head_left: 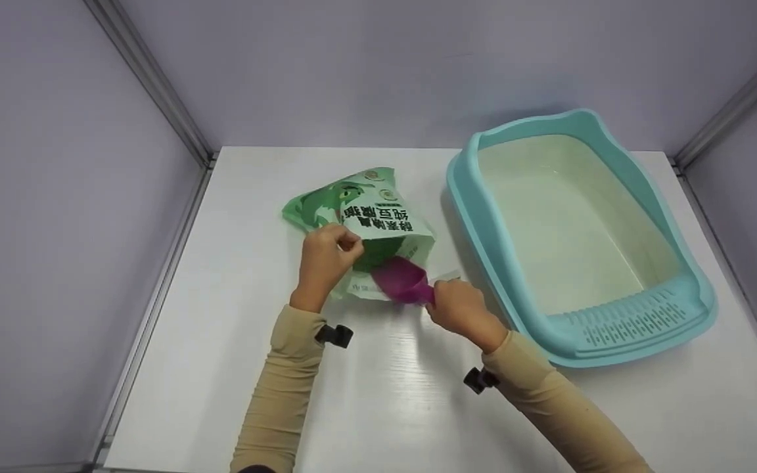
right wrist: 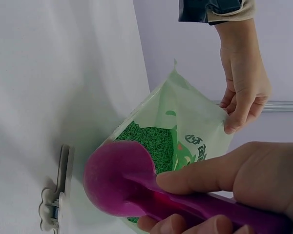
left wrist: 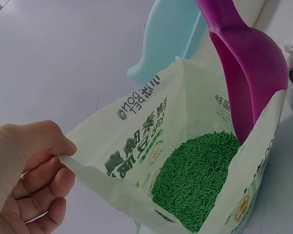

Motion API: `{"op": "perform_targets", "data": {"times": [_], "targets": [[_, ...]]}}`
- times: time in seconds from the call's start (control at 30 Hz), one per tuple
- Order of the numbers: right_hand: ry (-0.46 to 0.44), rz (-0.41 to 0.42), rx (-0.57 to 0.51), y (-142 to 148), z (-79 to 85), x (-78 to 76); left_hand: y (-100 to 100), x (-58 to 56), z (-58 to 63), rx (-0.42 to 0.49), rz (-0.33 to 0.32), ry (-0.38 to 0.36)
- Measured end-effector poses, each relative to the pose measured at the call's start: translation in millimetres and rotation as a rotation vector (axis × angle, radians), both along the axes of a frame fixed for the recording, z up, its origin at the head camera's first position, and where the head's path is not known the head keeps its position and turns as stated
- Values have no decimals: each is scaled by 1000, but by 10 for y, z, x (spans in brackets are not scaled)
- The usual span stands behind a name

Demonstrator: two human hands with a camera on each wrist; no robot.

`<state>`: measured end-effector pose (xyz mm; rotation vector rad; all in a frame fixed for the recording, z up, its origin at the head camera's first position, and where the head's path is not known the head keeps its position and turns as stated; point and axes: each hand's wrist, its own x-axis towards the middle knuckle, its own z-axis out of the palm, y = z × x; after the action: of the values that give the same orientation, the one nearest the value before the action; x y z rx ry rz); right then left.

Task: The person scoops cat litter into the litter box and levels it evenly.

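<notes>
A green and white bag of cat litter (head_left: 385, 197) lies on the table with its mouth toward me. My left hand (head_left: 327, 263) pinches the upper edge of that mouth between thumb and forefinger and holds it up. Green litter pellets (left wrist: 198, 173) show inside in the left wrist view. My right hand (head_left: 462, 309) grips the handle of a purple scoop (head_left: 401, 281). The scoop's bowl is at the bag's mouth, its tip reaching inside past the lower edge. In the right wrist view the bowl (right wrist: 115, 178) overlaps part of the pellets.
A blue litter box (head_left: 497, 243) with a pale inner floor and a slotted front ledge (head_left: 635, 325) stands right of the bag. A light-coloured clip (right wrist: 56, 200) lies on the white table (head_left: 378, 394) near the bag's mouth. Pale walls (head_left: 352, 79) enclose the table's back and sides.
</notes>
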<state>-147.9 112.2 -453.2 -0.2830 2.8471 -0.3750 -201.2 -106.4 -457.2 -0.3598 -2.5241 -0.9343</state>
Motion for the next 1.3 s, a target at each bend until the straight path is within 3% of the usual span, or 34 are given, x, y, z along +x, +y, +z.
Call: {"op": "perform_targets", "data": {"times": [0.2,0.53,1.3], "targets": [[44,4,-10,-27,-69,-5,0,7,2,-10,3,11],[7,-39,28,-87,-172,-32,1,11,13,14,-14,11],[210,-74,-66,-184,-636,-33,-8,41,33,-8,-23,24]]}}
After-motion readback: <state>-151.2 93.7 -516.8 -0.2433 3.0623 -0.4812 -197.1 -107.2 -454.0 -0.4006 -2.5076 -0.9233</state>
